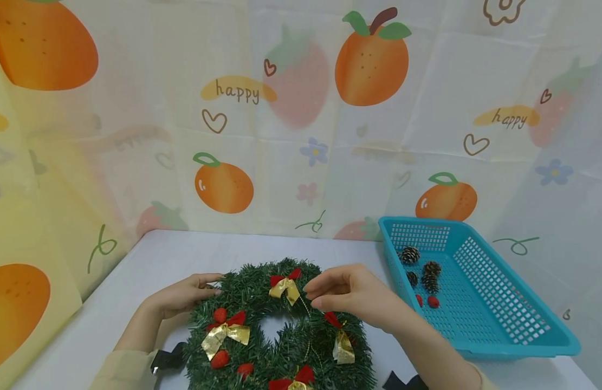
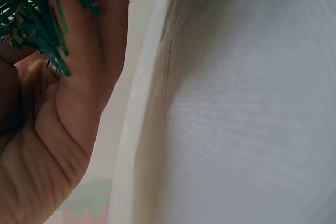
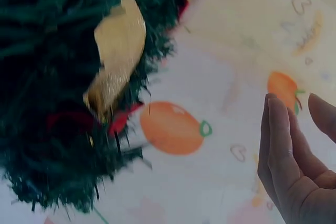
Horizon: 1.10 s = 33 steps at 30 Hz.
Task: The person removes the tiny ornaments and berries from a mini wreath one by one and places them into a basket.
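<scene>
A green tinsel wreath [image 1: 252, 284] stands in front of me on the white table. Red-and-gold bows [image 1: 284, 291] and small red balls [image 1: 220, 358] decorate it, and a thin string of gold beads [image 1: 308, 352] runs over its right side. My left hand [image 1: 186, 295] grips the wreath's upper left edge; in the left wrist view its fingers [image 2: 79, 87] curl against the green needles. Over the upper right part hovers my right hand [image 1: 356, 295], close to the top bow. Its thumb and fingers [image 3: 280, 135] are apart, with nothing between them in the right wrist view.
To the right, a blue plastic basket [image 1: 517, 352] holds several pine cones [image 1: 410, 254] and red balls [image 1: 433, 302]. A fruit-printed cloth [image 1: 291, 162] hangs behind the white table [image 1: 183, 246] and along its left side.
</scene>
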Motion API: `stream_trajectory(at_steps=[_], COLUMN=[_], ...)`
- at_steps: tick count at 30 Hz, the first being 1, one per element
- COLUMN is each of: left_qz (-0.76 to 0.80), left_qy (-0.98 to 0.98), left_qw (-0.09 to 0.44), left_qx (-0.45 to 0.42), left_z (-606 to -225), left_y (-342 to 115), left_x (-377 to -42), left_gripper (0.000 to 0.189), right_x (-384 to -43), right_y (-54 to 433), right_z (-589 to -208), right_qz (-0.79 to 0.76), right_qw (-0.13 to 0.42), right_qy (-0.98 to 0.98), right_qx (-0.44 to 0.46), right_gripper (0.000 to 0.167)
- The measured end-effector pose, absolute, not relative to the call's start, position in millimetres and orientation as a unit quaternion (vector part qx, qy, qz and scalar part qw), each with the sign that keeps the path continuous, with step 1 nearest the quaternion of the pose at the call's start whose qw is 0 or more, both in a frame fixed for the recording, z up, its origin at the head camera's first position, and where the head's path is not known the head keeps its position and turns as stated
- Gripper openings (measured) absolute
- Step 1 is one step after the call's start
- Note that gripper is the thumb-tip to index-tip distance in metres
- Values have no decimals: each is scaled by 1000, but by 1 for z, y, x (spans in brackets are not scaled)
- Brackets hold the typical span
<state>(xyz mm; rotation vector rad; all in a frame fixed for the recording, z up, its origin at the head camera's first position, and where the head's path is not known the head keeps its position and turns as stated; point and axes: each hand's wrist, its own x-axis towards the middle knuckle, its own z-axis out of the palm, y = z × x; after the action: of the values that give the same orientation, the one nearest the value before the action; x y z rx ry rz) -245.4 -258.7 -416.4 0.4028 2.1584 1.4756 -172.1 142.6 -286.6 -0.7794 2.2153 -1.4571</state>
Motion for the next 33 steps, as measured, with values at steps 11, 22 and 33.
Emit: stream_trajectory(at_steps=[11, 22, 33], left_qz=[546, 541, 540], left_qy=[785, 789, 790], left_qw=[249, 247, 246], left_qx=[153, 153, 154], left_z=[-418, -418, -418], left_y=[-259, -259, -259], left_x=[-247, -248, -248], left_gripper=[70, 71, 71], right_x=[-165, -158, -152], right_y=[115, 98, 78], right_z=[-304, -323, -346], right_qz=[-531, -543, -545], right_qw=[265, 319, 339], right_qy=[760, 733, 723], right_qx=[-263, -257, -254], right_gripper=[26, 29, 28])
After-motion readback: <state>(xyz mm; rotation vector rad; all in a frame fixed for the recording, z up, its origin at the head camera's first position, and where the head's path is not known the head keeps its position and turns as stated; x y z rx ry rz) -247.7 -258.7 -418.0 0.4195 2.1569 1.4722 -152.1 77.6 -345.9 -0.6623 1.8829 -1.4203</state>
